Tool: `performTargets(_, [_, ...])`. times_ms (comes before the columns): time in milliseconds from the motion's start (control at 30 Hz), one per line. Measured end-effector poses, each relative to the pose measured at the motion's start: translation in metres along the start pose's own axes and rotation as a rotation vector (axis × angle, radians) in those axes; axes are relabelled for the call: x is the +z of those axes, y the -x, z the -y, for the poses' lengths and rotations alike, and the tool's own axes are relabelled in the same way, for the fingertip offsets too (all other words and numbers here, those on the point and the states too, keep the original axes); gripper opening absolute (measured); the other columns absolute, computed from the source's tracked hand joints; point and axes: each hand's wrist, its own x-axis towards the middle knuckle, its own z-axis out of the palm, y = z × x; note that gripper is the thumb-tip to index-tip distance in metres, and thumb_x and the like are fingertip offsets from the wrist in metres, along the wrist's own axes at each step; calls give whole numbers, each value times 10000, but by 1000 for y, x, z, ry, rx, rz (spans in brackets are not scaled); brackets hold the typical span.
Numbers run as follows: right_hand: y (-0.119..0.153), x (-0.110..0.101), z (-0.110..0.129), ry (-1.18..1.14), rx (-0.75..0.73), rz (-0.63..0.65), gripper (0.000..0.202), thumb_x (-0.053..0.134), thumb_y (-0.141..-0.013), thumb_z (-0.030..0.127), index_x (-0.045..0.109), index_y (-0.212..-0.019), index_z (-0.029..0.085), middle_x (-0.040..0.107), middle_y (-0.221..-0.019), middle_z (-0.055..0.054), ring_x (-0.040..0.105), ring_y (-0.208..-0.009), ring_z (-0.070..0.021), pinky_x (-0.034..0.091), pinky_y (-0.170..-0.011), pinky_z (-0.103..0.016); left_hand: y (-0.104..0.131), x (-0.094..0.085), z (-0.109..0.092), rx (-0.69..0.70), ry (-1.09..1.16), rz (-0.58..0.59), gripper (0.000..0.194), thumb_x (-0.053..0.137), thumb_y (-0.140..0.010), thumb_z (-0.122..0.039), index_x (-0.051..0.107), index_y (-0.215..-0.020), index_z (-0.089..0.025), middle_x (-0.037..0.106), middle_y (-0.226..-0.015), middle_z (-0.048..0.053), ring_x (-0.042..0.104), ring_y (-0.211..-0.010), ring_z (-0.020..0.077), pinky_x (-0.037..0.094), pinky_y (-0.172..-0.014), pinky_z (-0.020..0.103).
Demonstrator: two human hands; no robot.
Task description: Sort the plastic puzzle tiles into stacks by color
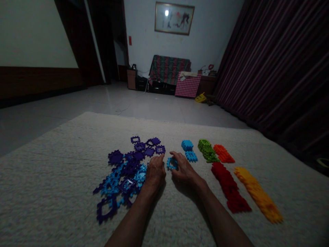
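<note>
A light blue notched plastic building tile [169, 163] with an open middle is held between the thumb and fingers of my right hand [183, 168], just above the beige mat. My left hand [155, 171] is closed, with its fingers curled at the right edge of a loose pile of purple tiles [130, 167] and light blue tiles [113, 180]. What it holds, if anything, is hidden by the hand itself. Past my right hand, sorted light blue tiles lie in a small stack [187, 144], with a window tile [191, 156] at its near end.
Right of my right hand lie rows of green tiles [207, 151], orange tiles [223, 153], red tiles [228, 188] and yellow tiles [258, 193]. The mat [64, 154] covers the near surface. Beyond it are tiled floor, a cloth-covered cabinet [169, 70] and a dark curtain [280, 75].
</note>
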Motion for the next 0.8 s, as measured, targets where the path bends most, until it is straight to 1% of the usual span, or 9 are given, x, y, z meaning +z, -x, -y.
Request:
performTargets(67, [1,0,0,2,9,5,766,520,-701,91,425,-1451,210,549,-1271,-101,506,-1222,-231,403,-1109,-411,0,1,0,-1,1,-3,433,463,-854,-6,654,-1222,-133,730,-1030,114,658,-1016,234,539,-955,397])
performTargets(167, [1,1,3,9,28,18,735,551,-733,141,427,-1456,191,537,-1289,-107,492,-1229,-235,392,-1118,-401,0,1,0,-8,3,-7,422,460,-868,-18,659,-1217,-146,728,-1054,111,658,-1029,229,537,-965,395])
performTargets(267, [0,5,7,57,67,-27,686,607,-781,243,440,-1444,180,544,-1257,-111,495,-1190,-250,402,-1096,-413,0,0,0,-16,3,2,414,454,-877,-31,661,-1216,-147,728,-1058,114,658,-1032,231,540,-964,400])
performTargets(333, [0,8,10,130,97,-69,617,623,-793,266,492,-1391,185,557,-1220,-110,498,-1163,-260,407,-1072,-422,0,-1,-1,-20,3,6,415,450,-877,-30,661,-1215,-144,729,-1052,117,658,-1024,234,545,-958,405])
performTargets(467, [-2,8,10,220,93,-64,371,573,-799,176,624,-1167,191,587,-1086,-90,527,-1052,-238,432,-992,-378,0,-1,-2,-8,5,2,425,450,-868,-15,657,-1218,-138,729,-1043,119,654,-1028,238,543,-965,419])
performTargets(533, [-2,6,9,207,73,-51,408,551,-767,121,623,-1162,194,587,-1102,-86,528,-1055,-227,432,-987,-356,0,-1,-2,-7,5,1,435,453,-859,-5,655,-1218,-144,729,-1031,111,654,-1023,233,543,-965,418])
performTargets(600, [-3,5,10,186,63,-40,511,553,-733,102,591,-1235,186,578,-1180,-99,519,-1109,-232,423,-1018,-358,0,-2,-2,-12,1,3,447,457,-848,7,656,-1216,-150,731,-1024,104,655,-1017,229,542,-965,410])
performTargets(700, [-2,9,12,207,119,-81,543,604,-753,192,558,-1293,156,562,-1213,-136,507,-1152,-271,422,-1043,-406,-1,-3,-3,-19,-2,17,443,466,-842,7,659,-1215,-136,730,-1039,116,658,-1019,233,543,-964,401])
performTargets(800, [-2,16,12,262,181,-135,375,641,-776,295,628,-1132,179,570,-1089,-122,533,-1079,-285,457,-986,-421,-1,-3,-2,-23,-1,21,440,470,-840,0,661,-1211,-138,728,-1045,119,658,-1023,238,547,-954,402])
